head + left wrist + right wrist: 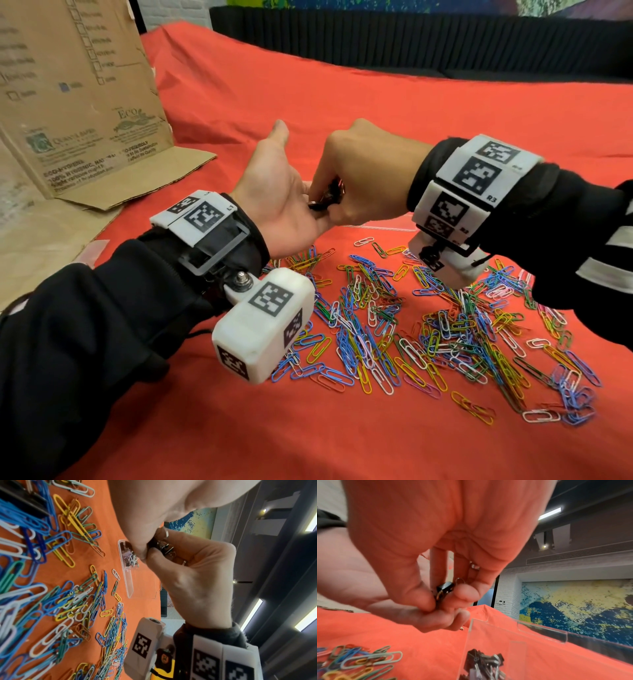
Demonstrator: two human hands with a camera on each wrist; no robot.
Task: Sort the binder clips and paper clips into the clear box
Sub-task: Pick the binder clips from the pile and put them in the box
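Both hands meet above a red cloth (376,102). Nearest the viewer, below and in front of the hands, a loose spread of coloured paper clips (428,325) lies flat on the cloth, running out to the right under the right wrist.

Above that spread, the left hand (274,192) is held palm up with its fingers straight and relaxed, thumb pointing away. The right hand (359,178) reaches down into that palm, its fingers curled and pinching a small cluster of black binder clips (327,197). From the right wrist view, one black clip with a wire handle sits between thumb and fingertips (423,597).

Just beyond and below the hands, the clear box (518,639) rests on the cloth. More binder clips are already piled in one of its compartments (484,662); which compartment, I cannot tell.

Farther off, to the left of the left hand, a brown cardboard sheet (78,96) stands upright with printed text on it.
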